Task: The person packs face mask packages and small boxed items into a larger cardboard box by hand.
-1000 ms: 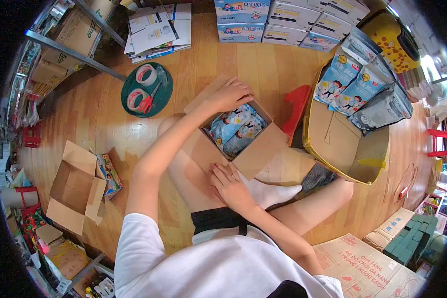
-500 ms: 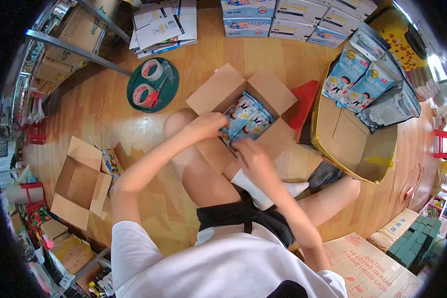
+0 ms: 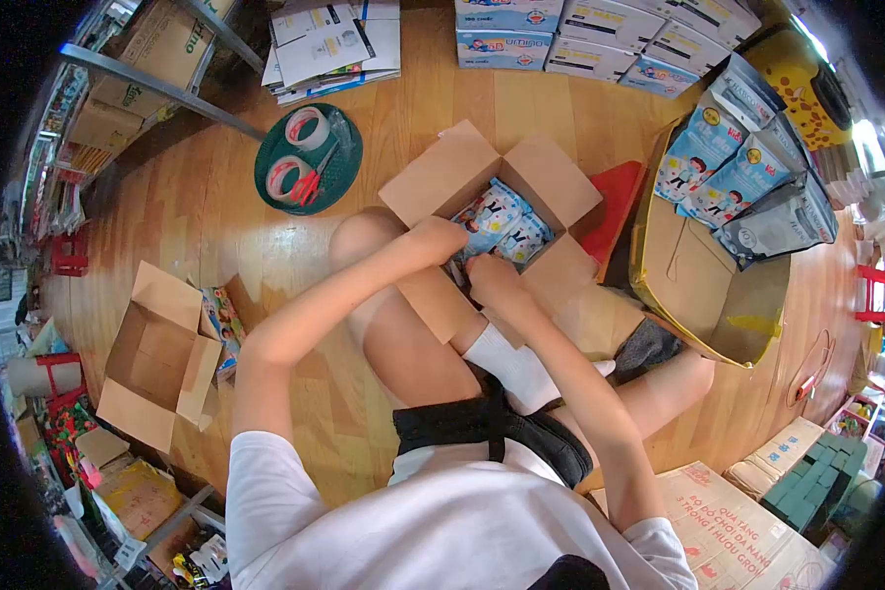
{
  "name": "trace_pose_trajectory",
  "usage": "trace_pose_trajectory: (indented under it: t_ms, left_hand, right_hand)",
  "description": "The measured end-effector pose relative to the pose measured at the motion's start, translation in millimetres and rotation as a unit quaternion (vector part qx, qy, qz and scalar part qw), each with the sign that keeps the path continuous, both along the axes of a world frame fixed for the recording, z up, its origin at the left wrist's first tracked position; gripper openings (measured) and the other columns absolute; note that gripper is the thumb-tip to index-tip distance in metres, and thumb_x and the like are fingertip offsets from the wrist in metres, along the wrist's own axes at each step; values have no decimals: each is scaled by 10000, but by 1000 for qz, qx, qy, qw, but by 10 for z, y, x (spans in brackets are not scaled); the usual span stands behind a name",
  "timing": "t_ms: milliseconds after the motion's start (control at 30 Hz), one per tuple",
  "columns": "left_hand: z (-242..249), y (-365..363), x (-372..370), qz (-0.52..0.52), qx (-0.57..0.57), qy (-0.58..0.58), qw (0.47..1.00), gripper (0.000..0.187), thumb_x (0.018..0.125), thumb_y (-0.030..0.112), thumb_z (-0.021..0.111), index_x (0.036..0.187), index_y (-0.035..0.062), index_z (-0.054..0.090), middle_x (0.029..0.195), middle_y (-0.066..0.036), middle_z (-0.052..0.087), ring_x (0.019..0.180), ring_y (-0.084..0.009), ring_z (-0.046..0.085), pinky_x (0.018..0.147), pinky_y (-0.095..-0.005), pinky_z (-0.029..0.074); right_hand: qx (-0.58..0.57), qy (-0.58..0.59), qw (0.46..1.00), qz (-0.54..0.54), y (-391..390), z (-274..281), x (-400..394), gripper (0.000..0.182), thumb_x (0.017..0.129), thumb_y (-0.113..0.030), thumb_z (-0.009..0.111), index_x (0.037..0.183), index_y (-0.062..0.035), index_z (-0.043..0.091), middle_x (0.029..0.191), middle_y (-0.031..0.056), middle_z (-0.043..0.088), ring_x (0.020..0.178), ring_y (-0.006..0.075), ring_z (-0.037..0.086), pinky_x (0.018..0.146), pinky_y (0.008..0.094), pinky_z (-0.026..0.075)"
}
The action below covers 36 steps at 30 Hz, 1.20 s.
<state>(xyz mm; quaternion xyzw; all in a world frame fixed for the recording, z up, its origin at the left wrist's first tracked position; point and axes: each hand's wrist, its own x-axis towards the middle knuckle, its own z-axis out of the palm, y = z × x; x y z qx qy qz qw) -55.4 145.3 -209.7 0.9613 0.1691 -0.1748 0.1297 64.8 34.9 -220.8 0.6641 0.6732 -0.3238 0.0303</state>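
Observation:
An open cardboard box [image 3: 557,181] with its flaps spread stands in front of my crossed legs. Inside lie blue and white mask packets [image 3: 501,218] printed with a cartoon child. My left hand [image 3: 441,242] reaches in over the near left side, fingers curled down against the packets' edge. Close beside it, my right hand [image 3: 494,279] is closed at the near edge of the same packets. The fingertips of both hands are partly hidden, and I cannot make out what they pinch.
A green round tray [image 3: 317,189] holds tape rolls [image 3: 307,128] and red-handled scissors [image 3: 305,185]. At right, a yellow-edged carton [image 3: 680,258] holds upright mask bags [image 3: 708,147]. Another open box [image 3: 157,344] sits at left. Mask boxes [image 3: 590,44] are stacked at the back.
My right hand has moved slightly up and in toward the packets and closed. My left hand has shifted a little right and its fingers reach lower. The view has tilted slightly.

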Motion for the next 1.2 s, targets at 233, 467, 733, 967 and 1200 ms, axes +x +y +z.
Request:
trace_pose_trajectory:
  t_ms: [233, 467, 733, 967, 1200]
  left_hand:
    - [68, 36, -44, 21, -77, 11, 997, 57, 782, 63, 624, 812, 21, 648, 881, -184, 668, 869, -363, 655, 707, -456, 516]
    - [839, 111, -263, 57, -95, -211, 971, 110, 891, 130, 594, 919, 24, 589, 1044, -145, 624, 979, -341, 608, 774, -421, 482]
    - [1691, 65, -414, 254, 1, -502, 827, 81, 927, 56, 561, 973, -10, 567, 938, -126, 599, 861, -299, 600, 754, -338, 475]
    - [1923, -134, -511, 266, 24, -558, 786, 68, 952, 44, 556, 964, -22, 560, 913, -91, 585, 792, -184, 563, 713, -264, 461]
    - [1851, -196, -536, 296, 24, -560, 773, 99, 961, 78, 562, 976, -19, 570, 924, -97, 600, 801, -168, 570, 720, -262, 464]
  right_hand:
    - [16, -17, 1000, 11, -5, 24, 52, 192, 668, -27, 652, 858, -12, 675, 922, 209, 671, 944, 362, 657, 803, 467, 539]
    - [0, 4, 1000, -7, 10, -9, 157, 297, 709, -115, 701, 992, -32, 665, 1033, 210, 662, 990, 361, 643, 845, 462, 523]
    - [2, 78, 996, 34, 47, -121, 187, 215, 773, -184, 671, 882, 1, 685, 965, 246, 667, 926, 385, 645, 840, 482, 505]
    - [-20, 119, 991, 53, 141, -431, 235, 187, 716, -126, 648, 804, 37, 670, 864, 260, 656, 910, 389, 643, 786, 460, 512]
    - [65, 84, 994, -11, 42, -214, 136, 208, 717, -154, 673, 781, 42, 642, 873, 256, 651, 871, 396, 639, 766, 452, 506]
